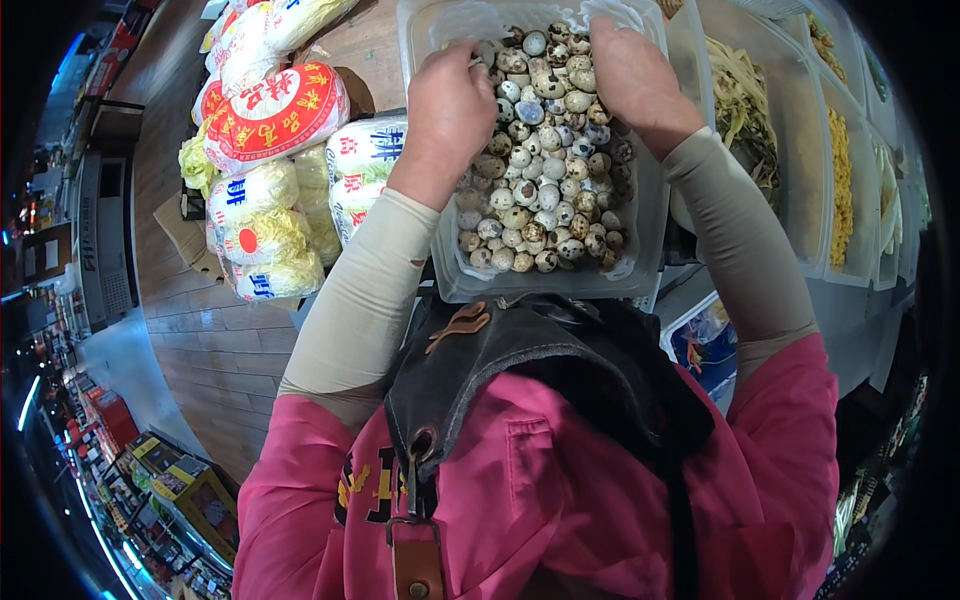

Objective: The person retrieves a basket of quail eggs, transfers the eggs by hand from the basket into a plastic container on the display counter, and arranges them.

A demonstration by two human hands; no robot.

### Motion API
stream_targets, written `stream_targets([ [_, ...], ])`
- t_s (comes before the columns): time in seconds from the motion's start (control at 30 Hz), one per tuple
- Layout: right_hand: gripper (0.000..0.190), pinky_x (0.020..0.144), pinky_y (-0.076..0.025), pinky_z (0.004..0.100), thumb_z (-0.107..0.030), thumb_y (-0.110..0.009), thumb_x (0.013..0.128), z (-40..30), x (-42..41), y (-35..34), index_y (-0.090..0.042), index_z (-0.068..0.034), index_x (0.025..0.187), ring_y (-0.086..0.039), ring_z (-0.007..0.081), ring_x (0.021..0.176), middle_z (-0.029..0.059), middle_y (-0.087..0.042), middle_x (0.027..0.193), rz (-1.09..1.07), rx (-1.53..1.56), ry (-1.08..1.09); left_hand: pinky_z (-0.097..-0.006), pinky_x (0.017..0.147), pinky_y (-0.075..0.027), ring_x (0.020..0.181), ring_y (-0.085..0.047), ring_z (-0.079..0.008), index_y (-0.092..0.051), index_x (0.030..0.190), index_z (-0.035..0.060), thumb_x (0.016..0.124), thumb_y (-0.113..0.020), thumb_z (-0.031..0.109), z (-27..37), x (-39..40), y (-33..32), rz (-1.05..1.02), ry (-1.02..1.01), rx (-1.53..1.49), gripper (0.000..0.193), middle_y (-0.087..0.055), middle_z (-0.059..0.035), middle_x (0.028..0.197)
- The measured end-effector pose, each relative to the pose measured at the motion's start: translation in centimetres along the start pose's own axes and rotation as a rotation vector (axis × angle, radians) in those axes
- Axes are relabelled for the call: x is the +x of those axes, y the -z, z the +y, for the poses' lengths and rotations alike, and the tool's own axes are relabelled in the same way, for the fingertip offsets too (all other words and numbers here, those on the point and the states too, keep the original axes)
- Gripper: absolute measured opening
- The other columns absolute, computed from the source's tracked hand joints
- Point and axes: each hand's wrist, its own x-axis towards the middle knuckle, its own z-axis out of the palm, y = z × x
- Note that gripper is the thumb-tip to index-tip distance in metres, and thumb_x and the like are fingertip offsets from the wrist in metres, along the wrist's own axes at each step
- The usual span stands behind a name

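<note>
A translucent plastic bin stands in front of me, lined with a thin whitish plastic bag. Many speckled quail eggs lie heaped inside it. My left hand is at the bin's far left, fingers curled down at the edge of the eggs; what its fingertips hold, if anything, is hidden. At the far right, my right hand reaches over the eggs against the bag's rim, its fingertips partly hidden, so its grip cannot be told.
Wrapped napa cabbages and a round cabbage in red-and-white wrap are stacked left of the bin. To the right stand translucent bins with shredded greens and yellow food pieces. Shop shelves line the far left.
</note>
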Motion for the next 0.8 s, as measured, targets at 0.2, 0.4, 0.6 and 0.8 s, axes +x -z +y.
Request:
stream_targets([
  [0.2, 0.024, 0.072, -0.053, 0.0467, 0.003, -0.047, 0.079, 0.8, 0.1, 0.3, -0.053, 0.006, 0.103, -0.065, 0.0419, 0.082, 0.0271, -0.063, 0.082, -0.074, 0.037, 0.078, -0.0416, 0.076, -0.053, 0.081, -0.066, -0.0361, -0.063, 0.105, 0.0016, 0.080, -0.068, 0.011, 1.4, 0.1, 0.6, 0.060, -0.108, 0.272, 0.028, -0.066, -0.0188, 0.094],
  [0.4, 0.024, 0.073, -0.053, 0.0457, 0.000, -0.046, 0.083, 1.0, -0.4, 0.4, -0.052, 0.006, 0.105, -0.065, 0.0409, 0.084, 0.0267, -0.064, 0.085, 0.002, 0.020, 0.079, -0.0436, 0.078, -0.053, 0.090, -0.064, -0.0361, -0.065, 0.107, 0.0069, 0.081, -0.064, 0.011, 1.9, -0.1, 0.8, -0.001, -0.161, 0.477, 0.026, -0.063, -0.0146, 0.106],
  [0.6, 0.020, 0.072, -0.054, 0.0450, -0.001, -0.048, 0.084, 1.3, -0.1, 0.7, -0.054, 0.006, 0.101, -0.066, 0.0397, 0.084, 0.0261, -0.064, 0.089, -0.004, 0.034, 0.131, -0.0443, 0.077, -0.054, 0.090, -0.064, -0.0369, -0.063, 0.113, 0.0089, 0.082, -0.063, 0.013, 2.0, -1.0, 0.4, -0.040, -0.153, 0.573, 0.031, -0.063, -0.0160, 0.107],
  [0.8, 0.017, 0.073, -0.054, 0.0447, -0.001, -0.050, 0.082, 0.8, -0.5, 0.5, -0.054, 0.005, 0.098, -0.065, 0.0390, 0.084, 0.0248, -0.063, 0.088, 0.102, -0.037, 0.161, -0.0425, 0.075, -0.055, 0.086, -0.065, -0.0352, -0.063, 0.113, 0.0094, 0.082, -0.064, 0.013, 2.6, -2.6, 1.4, 0.073, -0.277, 0.559, 0.031, -0.063, -0.0143, 0.108],
])
